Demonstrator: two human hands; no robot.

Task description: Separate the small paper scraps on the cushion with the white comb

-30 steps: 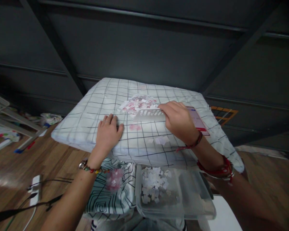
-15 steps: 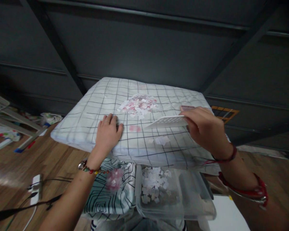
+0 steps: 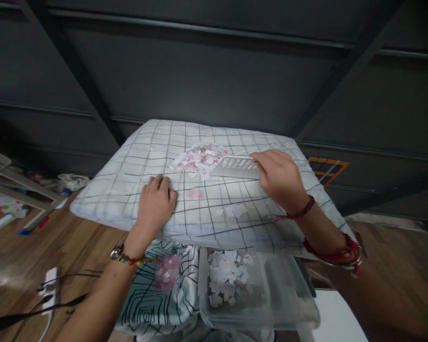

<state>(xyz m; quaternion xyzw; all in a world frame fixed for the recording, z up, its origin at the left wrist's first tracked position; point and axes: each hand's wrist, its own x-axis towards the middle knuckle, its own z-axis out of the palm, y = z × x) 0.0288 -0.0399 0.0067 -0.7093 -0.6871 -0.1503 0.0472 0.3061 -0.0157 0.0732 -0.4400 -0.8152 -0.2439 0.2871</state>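
My right hand (image 3: pixel 281 176) grips a thin white slotted plastic piece (image 3: pixel 239 164) by its right end. Its left edge reaches the heap of white and pink paper scraps (image 3: pixel 202 159) on the grid-patterned cloth surface (image 3: pixel 135 164). The exact kind of the slotted piece does not show. To the left of the heap, my left hand (image 3: pixel 156 199) lies flat on the cloth, fingers stretched out and holding nothing. A small group of white scraps (image 3: pixel 235 210) lies nearer the front edge, and a pink patch (image 3: pixel 195 194) shows between the hands.
Below the front edge sits a clear plastic box (image 3: pixel 235 317) with white scraps inside. Beside it, a patterned cloth (image 3: pixel 142 289) carries a pink bundle (image 3: pixel 167 271). A power strip (image 3: pixel 50 289) with cables lies on the wooden floor. Dark panels (image 3: pixel 207 80) stand behind.
My right hand has moved left and away from me, bringing the slotted piece up to the scrap heap. My left hand stays flat on the cloth. The view has shifted slightly.
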